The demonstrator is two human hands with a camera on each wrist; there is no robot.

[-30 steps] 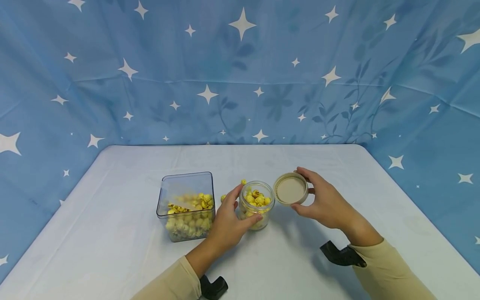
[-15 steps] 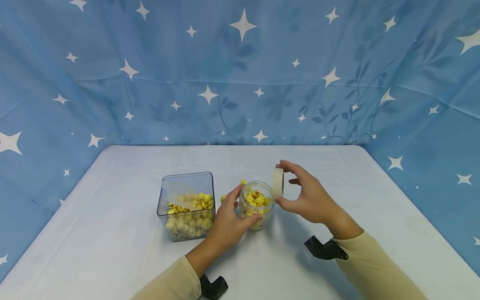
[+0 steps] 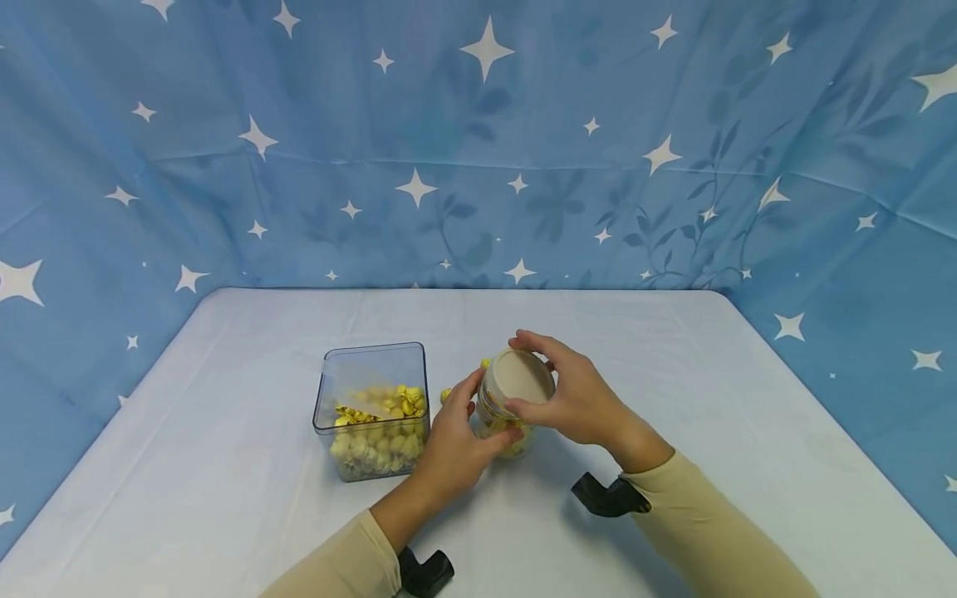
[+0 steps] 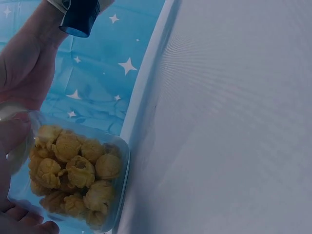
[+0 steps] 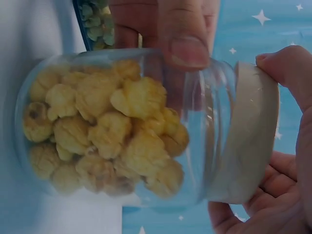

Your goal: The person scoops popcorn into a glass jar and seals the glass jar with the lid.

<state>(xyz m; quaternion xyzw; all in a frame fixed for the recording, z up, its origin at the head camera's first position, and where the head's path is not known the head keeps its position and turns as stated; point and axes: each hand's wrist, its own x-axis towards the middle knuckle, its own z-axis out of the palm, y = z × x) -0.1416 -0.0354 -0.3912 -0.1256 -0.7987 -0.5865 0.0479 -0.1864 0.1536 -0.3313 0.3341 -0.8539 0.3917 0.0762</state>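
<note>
A clear jar stands upright on the table, partly filled with yellow popcorn. My left hand grips its side, fingers behind and thumb in front. With thumb and fingers, my right hand holds a round beige lid by its rim at the jar's mouth. In the right wrist view the lid sits slightly tilted against the threaded neck. The left wrist view shows the jar's lower part with the popcorn inside and the left fingers around it.
A clear square container of popcorn stands just left of the left hand. Loose popcorn pieces lie on the white table behind the jar. A blue curtain with stars hangs behind.
My right hand has moved left and turned the lid from facing me, through edge-on, to lying over the jar's mouth. The left hand and jar stay in place.
</note>
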